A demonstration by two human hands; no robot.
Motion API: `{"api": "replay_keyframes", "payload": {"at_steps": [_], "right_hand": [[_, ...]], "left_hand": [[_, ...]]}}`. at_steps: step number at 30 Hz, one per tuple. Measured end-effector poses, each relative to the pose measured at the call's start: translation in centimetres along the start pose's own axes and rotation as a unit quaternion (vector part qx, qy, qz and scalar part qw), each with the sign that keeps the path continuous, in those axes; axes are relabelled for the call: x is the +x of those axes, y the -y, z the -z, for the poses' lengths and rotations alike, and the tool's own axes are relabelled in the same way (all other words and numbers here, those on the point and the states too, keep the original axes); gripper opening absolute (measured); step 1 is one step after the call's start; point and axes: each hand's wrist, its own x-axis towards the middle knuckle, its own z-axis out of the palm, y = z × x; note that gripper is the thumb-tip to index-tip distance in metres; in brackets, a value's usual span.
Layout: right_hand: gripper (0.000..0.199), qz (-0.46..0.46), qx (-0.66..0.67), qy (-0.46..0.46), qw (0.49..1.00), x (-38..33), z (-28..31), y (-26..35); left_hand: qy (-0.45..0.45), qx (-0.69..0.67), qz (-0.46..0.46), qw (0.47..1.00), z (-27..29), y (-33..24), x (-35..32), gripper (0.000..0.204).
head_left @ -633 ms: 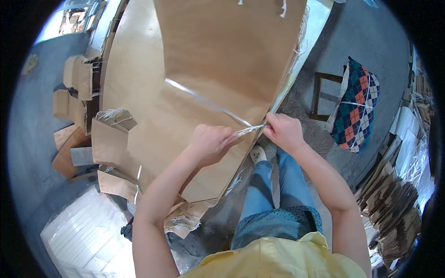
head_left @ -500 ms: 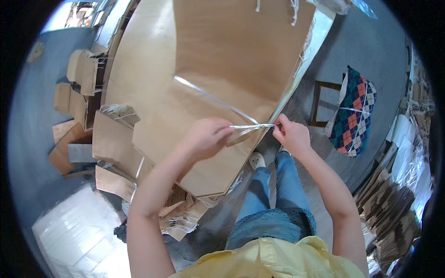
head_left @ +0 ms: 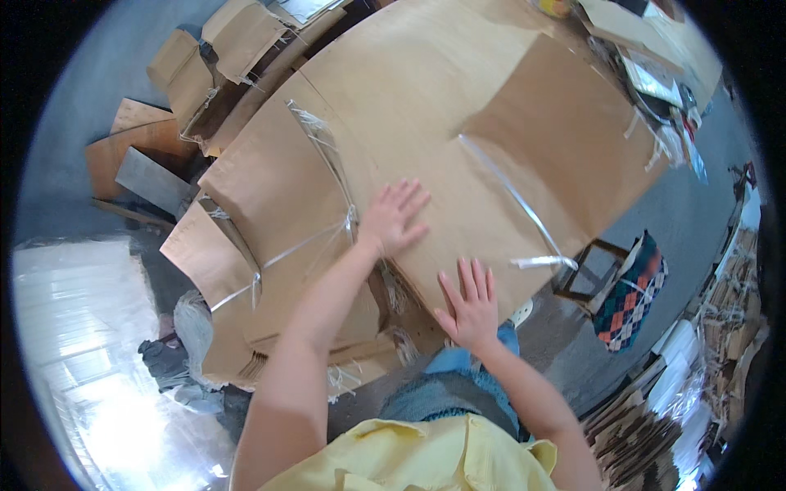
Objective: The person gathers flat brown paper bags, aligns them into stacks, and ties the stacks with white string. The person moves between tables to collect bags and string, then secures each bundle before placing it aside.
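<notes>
Head view shows a large flattened brown cardboard sheet (head_left: 458, 123) spread over the bench, reaching from under both hands to well beyond them. The left hand (head_left: 395, 217) lies flat on it with fingers spread wide, holding nothing. The right hand (head_left: 468, 304) presses palm down near the sheet's near edge, fingers spread too. A strip of clear tape (head_left: 512, 196) runs across the cardboard just right of the hands, its loose end curling at the edge. A patterned cushion (head_left: 630, 295) sits on a stool farther right.
</notes>
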Motion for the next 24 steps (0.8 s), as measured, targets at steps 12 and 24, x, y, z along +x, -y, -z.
{"api": "replay_keyframes", "payload": {"at_steps": [12,24], "right_hand": [[0.058,0.020,-0.077,-0.015,0.997,-2.5,-6.5,-1.8],[0.045,-0.192,0.297,0.069,0.933,0.0,4.5,-8.4]], "left_hand": [[-0.057,-0.162,-0.002,0.985,-2.7,0.7,-1.1,0.067],[0.278,-0.130,0.105,0.946,3.6,1.0,8.2,0.056]]}}
